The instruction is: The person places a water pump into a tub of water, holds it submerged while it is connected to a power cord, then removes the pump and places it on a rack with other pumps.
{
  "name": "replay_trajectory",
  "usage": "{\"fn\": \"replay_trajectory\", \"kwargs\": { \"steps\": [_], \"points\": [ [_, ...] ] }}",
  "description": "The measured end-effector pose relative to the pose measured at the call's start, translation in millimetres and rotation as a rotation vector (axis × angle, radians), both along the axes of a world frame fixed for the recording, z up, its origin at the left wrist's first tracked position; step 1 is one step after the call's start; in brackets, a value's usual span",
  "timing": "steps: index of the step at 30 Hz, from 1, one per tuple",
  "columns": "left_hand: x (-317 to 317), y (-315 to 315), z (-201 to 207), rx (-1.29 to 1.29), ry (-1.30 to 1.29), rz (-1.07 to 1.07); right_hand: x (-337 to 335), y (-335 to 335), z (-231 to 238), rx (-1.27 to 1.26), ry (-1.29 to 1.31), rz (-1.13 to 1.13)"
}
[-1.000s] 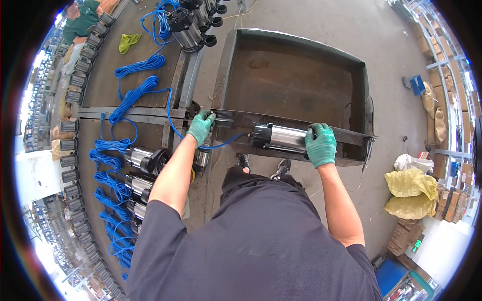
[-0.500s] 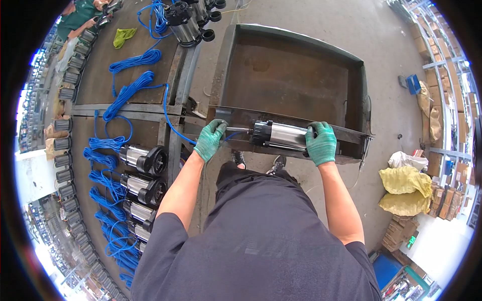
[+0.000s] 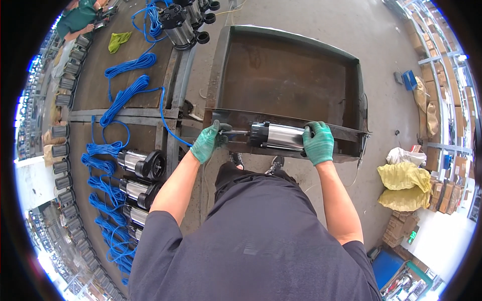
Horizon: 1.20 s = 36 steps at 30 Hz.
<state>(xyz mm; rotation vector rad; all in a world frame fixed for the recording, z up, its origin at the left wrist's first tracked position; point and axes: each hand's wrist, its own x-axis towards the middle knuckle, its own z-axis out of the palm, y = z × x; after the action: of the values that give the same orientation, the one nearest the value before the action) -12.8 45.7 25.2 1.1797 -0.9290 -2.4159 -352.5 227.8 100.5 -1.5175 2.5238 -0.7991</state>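
Observation:
A silver cylindrical pump (image 3: pixel 282 136) with a black end cap lies sideways on the near rim of a big dark metal tray (image 3: pixel 291 75). My right hand (image 3: pixel 318 143), in a green glove, grips the pump's right end. My left hand (image 3: pixel 208 141), also gloved green, is closed on the black fitting at the pump's left end, where a blue cable (image 3: pixel 170 128) runs off to the left.
More silver pumps (image 3: pixel 143 164) with coiled blue cables (image 3: pixel 108 205) lie in a row on the low metal platform at left. Further pumps (image 3: pixel 181 25) stand at the top. Yellow sacks (image 3: pixel 405 184) and cardboard boxes sit at right. A person in green crouches at top left.
My left hand has slid right along the tray rim toward the pump's left end. The right hand keeps its hold on the pump.

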Motion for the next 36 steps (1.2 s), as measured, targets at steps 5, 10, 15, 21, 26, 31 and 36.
{"fn": "replay_trajectory", "kwargs": {
  "steps": [5, 10, 15, 21, 26, 31, 36],
  "points": [
    [12.8, -11.9, -9.7, -0.244, 0.008, -0.202, -0.2, 0.3, -0.5, -0.018, 0.009, 0.007],
    [-2.7, -13.8, -3.6, -0.855, -0.607, -0.549, -2.3, 0.7, -2.2, 0.003, 0.005, 0.008],
    [-1.8, -4.9, 16.2, -0.324, -0.189, -0.237, -2.9, 1.2, -3.2, 0.003, 0.008, 0.007],
    [4.2, -8.4, -23.9, -0.715, -0.293, -0.313, 0.6, -1.8, 2.0, 0.014, -0.009, 0.01],
    [-2.3, -2.8, 2.5, -0.443, -0.191, -0.18, -2.6, 1.6, -3.9, -0.003, 0.025, 0.017],
    [-4.9, -5.9, 16.0, 0.102, 0.029, 0.011, -0.3, -1.6, -0.3, 0.012, -0.001, 0.009],
    [4.4, -20.5, 21.1, -0.146, -0.065, -0.293, -1.5, 0.3, -3.0, -0.017, 0.037, 0.018]
  ]
}}
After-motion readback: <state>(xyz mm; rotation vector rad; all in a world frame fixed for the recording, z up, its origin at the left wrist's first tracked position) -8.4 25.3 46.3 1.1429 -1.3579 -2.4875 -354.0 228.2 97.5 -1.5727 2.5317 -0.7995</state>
